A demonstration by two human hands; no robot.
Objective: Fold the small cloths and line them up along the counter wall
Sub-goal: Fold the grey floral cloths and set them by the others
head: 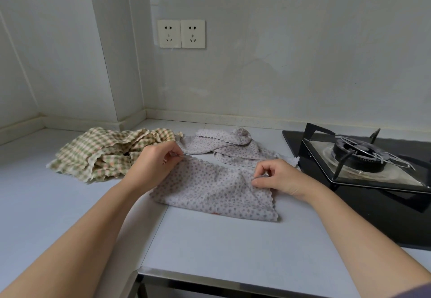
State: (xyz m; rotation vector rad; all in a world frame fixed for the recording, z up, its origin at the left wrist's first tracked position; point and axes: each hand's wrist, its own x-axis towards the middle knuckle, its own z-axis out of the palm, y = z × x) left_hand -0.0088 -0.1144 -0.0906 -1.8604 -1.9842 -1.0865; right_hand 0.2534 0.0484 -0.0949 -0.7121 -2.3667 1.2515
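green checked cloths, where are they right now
In the head view, the green checked cloths lie heaped at left on the counter, beside the left hand.

Dim, flat grey light fills the corner. Faint soft shadows lie under the left hand (151,165) and right hand (278,179) pinching the dotted cloth (210,192). Beyond the grip, the wall (303,52) bows; right of it, the steel tray (387,177) gleams dully.

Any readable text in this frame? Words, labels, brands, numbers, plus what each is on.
No readable text anywhere.
On the double wall socket: slot holes only, no print.
On the gas stove: no brand or marking visible.
On the front dotted cloth and checked cloths: pattern only; a reddish spot at the dotted one's near edge is too small to read.
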